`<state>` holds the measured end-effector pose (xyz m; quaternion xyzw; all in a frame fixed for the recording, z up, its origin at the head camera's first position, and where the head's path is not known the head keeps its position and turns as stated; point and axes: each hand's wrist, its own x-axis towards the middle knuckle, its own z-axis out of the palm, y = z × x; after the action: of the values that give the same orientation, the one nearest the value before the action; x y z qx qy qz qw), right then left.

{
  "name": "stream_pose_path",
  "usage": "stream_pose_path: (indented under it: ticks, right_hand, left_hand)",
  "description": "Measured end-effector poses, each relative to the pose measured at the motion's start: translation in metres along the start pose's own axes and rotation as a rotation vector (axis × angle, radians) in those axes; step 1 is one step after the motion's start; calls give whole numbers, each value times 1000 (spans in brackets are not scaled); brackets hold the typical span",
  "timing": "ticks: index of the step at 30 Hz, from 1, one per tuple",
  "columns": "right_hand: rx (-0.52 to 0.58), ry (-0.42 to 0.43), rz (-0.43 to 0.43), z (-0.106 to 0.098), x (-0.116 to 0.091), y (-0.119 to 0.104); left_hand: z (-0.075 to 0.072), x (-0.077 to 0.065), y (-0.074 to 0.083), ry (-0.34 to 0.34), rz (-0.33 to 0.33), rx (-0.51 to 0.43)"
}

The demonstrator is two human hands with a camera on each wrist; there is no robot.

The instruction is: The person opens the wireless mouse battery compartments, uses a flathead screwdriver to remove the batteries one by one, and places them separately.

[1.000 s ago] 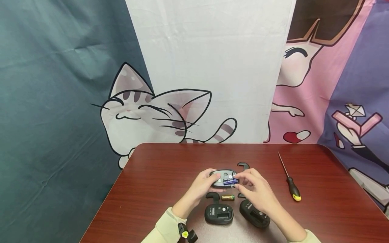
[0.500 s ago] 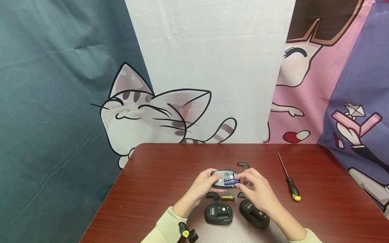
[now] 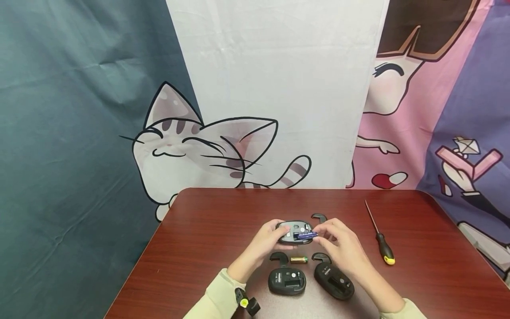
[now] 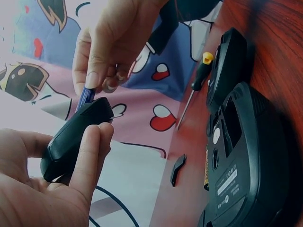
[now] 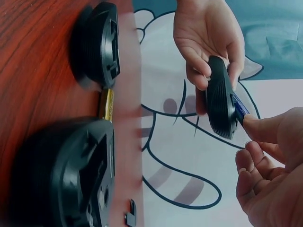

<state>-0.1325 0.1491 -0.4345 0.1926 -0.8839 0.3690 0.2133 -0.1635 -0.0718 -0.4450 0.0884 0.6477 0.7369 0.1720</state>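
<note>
My left hand [image 3: 264, 238] grips a computer mouse [image 3: 295, 227], underside up, above the table, with the thumb over the grey base and fingers beneath. A blue battery [image 3: 304, 235] lies aslant at the mouse's compartment, its right end sticking out past the edge. Thumb and index finger of my right hand [image 3: 342, 243] pinch that outer end. From the right wrist, the battery [image 5: 240, 108] shows standing out from the underside of the black mouse [image 5: 219, 101]; its inner end is hidden there.
Two black mice, one left [image 3: 287, 281] and one right [image 3: 334, 280], lie underside up near the front with bare battery slots. Detached covers [image 3: 280, 258] lie behind them, with a green-gold battery [image 3: 299, 259] between. A screwdriver [image 3: 383, 248] lies at the right of the table [image 3: 207, 248].
The blue battery has shifted right and up, out of its flat position in the compartment, along with my right hand. The left hand and mouse have risen slightly.
</note>
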Motion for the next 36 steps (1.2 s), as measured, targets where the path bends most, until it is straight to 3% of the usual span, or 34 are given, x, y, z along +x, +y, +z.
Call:
stream_pose_path:
  ticks: [16,25,36]
  right_hand:
    - [-25,89,34,-17,15,28]
    - [-13,73,110,-25,21,49]
    - [-32,53,178,-23,23,79]
  left_hand:
    - [-5,20,1,45,-25,-39]
    - [-6,36,-5,38,-44,-12]
    - [-3,51,-12,53,-131,-1]
